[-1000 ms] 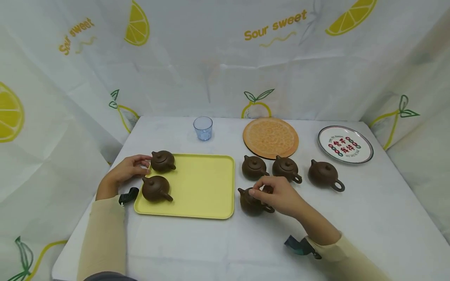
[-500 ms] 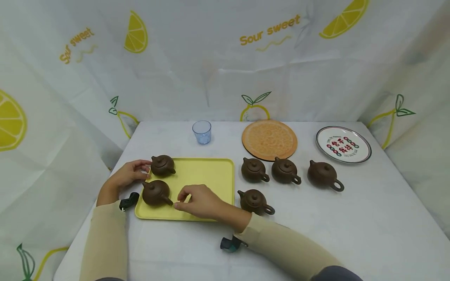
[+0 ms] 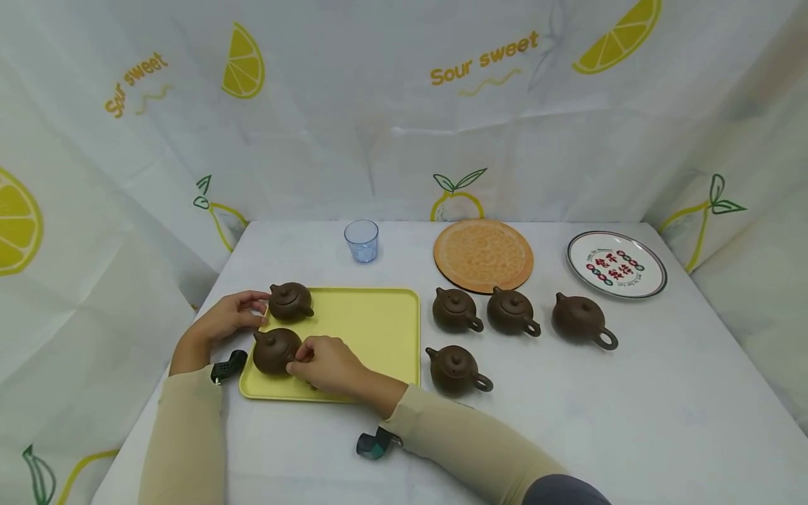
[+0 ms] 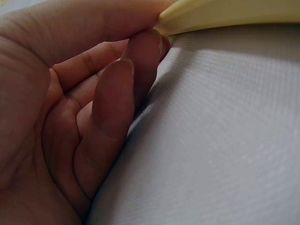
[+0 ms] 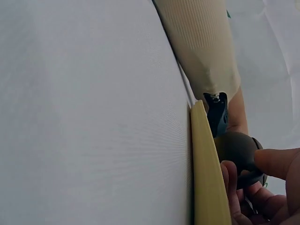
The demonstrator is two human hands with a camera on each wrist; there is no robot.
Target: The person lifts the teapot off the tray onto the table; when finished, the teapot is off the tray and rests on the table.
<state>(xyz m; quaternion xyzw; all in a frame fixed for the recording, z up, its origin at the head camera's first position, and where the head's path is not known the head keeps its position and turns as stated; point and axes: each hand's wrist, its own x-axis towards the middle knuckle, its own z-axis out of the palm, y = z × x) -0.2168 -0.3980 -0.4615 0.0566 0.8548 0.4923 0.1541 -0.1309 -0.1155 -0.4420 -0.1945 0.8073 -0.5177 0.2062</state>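
Observation:
A yellow tray [image 3: 360, 319] lies on the table with two small brown teapots at its left side. My left hand [image 3: 230, 315] is at the tray's left edge, and in the left wrist view its thumb and fingertips hold the tray's rim [image 4: 225, 14]. My right hand [image 3: 331, 366] reaches over the tray and pinches the nearer teapot [image 3: 274, 352] at its handle side. In the right wrist view the thumb presses that teapot's dark body [image 5: 234, 150], with the other fingers curled by the handle. The farther teapot [image 3: 289, 301] stands close to my left fingertips.
Right of the tray stand several more brown teapots: one in front [image 3: 456, 370], a back pair, and one farther right [image 3: 579, 319]. Behind are a blue glass [image 3: 362, 242], a round orange-brown mat [image 3: 483, 256] and a white plate with red characters [image 3: 615, 287]. A printed curtain hangs behind.
My right hand has left the front teapot at the right, swung left over the tray and taken hold of the nearer tray teapot. My left hand has stayed at the tray's edge.

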